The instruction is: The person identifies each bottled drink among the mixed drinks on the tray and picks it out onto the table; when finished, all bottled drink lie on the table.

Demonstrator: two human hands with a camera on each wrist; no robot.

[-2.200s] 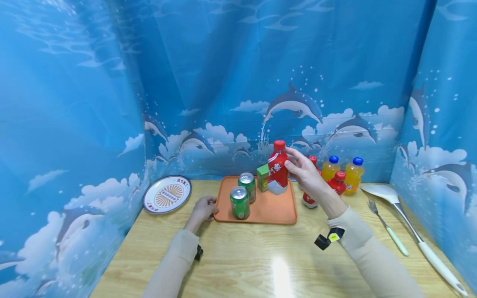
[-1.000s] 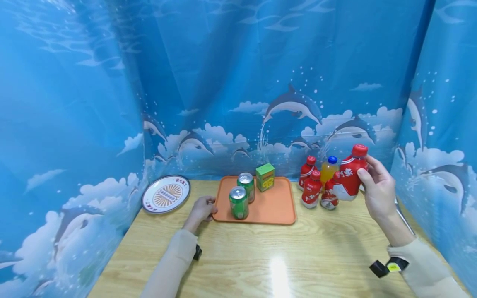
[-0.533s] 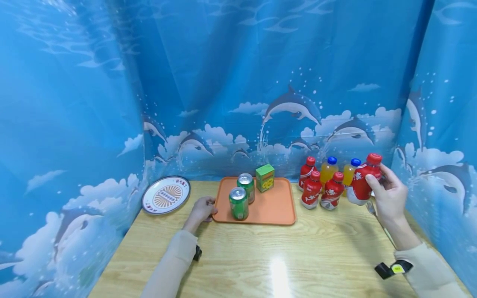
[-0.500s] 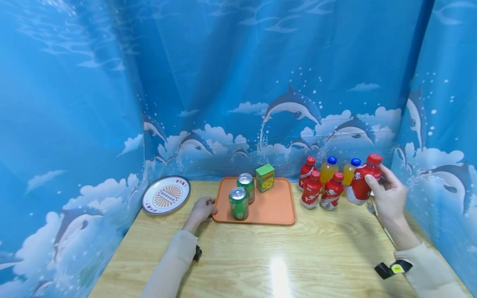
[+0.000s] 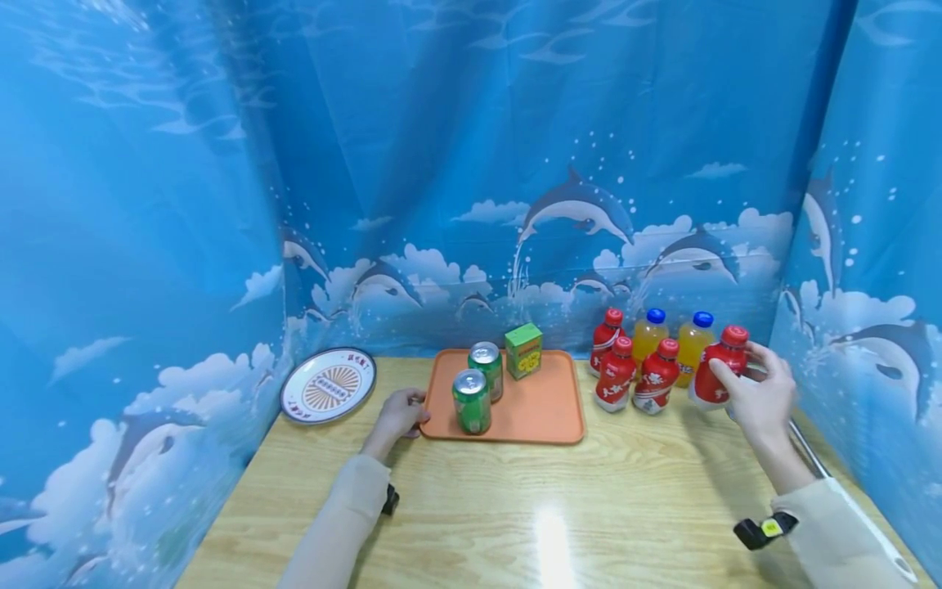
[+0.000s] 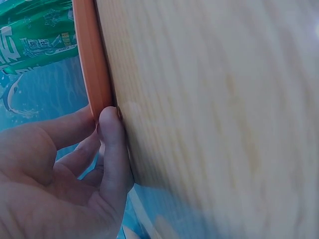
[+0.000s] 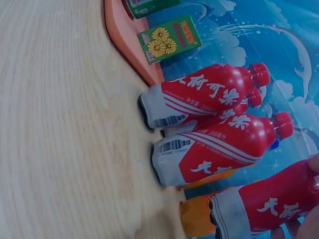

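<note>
My left hand (image 5: 400, 415) pinches the left front corner of an orange tray (image 5: 545, 419); thumb and fingers meet at its rim (image 6: 92, 74) in the left wrist view. Standing on the tray are two green cans (image 5: 472, 406) and a small green drink carton (image 5: 524, 353). My right hand (image 5: 764, 394) grips a red cola bottle (image 5: 712, 383) by its upper part, upright, low at the right end of the bottle group. Beside it stand three more red cola bottles (image 5: 657, 378) and two orange drink bottles (image 5: 695, 348) with blue caps.
A patterned plate (image 5: 331, 386) leans at the back left against the dolphin-print curtain (image 5: 471, 164). Under my right forearm runs a long-handled utensil (image 5: 813, 450), partly hidden. The wooden table (image 5: 471, 507) extends in front of the tray.
My right hand has carried the red cola bottle from above the tray to the right, then lowered it beside the other bottles. My left hand stays at the tray corner.
</note>
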